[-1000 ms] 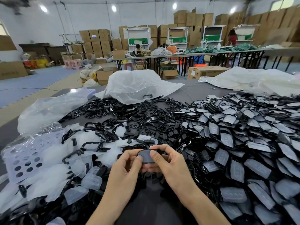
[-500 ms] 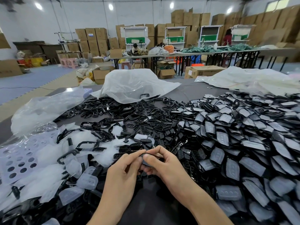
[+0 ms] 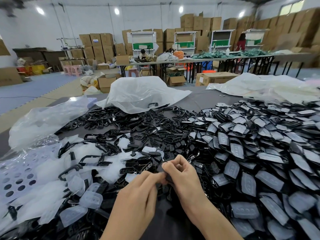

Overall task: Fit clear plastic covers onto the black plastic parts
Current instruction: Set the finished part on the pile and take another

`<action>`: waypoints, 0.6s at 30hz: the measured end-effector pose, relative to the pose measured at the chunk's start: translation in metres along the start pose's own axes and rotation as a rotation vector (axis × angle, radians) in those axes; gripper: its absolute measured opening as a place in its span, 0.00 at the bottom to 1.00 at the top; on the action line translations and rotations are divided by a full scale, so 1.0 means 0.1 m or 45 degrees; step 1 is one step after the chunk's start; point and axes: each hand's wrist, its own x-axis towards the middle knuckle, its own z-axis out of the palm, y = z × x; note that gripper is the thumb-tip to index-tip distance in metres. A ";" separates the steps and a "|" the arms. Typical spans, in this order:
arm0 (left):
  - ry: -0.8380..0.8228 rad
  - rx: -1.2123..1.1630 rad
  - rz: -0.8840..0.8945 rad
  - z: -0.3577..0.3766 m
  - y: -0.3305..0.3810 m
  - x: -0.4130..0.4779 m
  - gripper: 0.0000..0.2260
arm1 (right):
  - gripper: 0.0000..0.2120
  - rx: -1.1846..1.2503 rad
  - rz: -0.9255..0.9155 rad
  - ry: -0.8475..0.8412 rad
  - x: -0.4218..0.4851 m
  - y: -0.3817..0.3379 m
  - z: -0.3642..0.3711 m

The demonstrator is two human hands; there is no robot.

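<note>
A small black plastic part point(image 3: 161, 168) sat low in the centre of the view, held above the surface point(image 3: 204, 99) between both hands. It was mostly hidden by fingers, so its long axis and facing could not be told, nor whether a cover was on it.

The left hand point(image 3: 138, 194) came up from the bottom edge with its back upward. Its fingers were gently bent forward and closed on the part's near left edge. The right hand point(image 3: 183, 177) angled in from the lower right with its fingers tightly curled, and its thumb and forefinger pinched the part's upper right side. The two hands' fingertips were touching.

Just beyond the hands lay a loose spread of bare black parts point(image 3: 138, 129). To the right, a deep heap of covered parts point(image 3: 251, 153) filled that side of the surface. To the left lay frosted clear covers point(image 3: 90, 198) (some overlapping black pieces), next to a white sheet punched with round holes point(image 3: 17, 179). Farther back a crumpled plastic bag point(image 3: 142, 94) rested on the surface, with stacked cardboard boxes point(image 3: 97, 44) along the far wall.
</note>
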 end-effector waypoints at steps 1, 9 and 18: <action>-0.013 0.001 0.012 0.01 0.01 0.00 0.13 | 0.12 0.007 0.007 0.008 0.01 0.00 0.01; -0.084 -0.111 0.048 0.09 0.08 -0.03 0.18 | 0.19 0.067 0.092 0.061 0.04 -0.03 -0.07; 0.278 -0.837 -0.688 0.00 -0.03 0.11 0.11 | 0.13 -0.060 0.027 -0.296 -0.11 0.01 0.13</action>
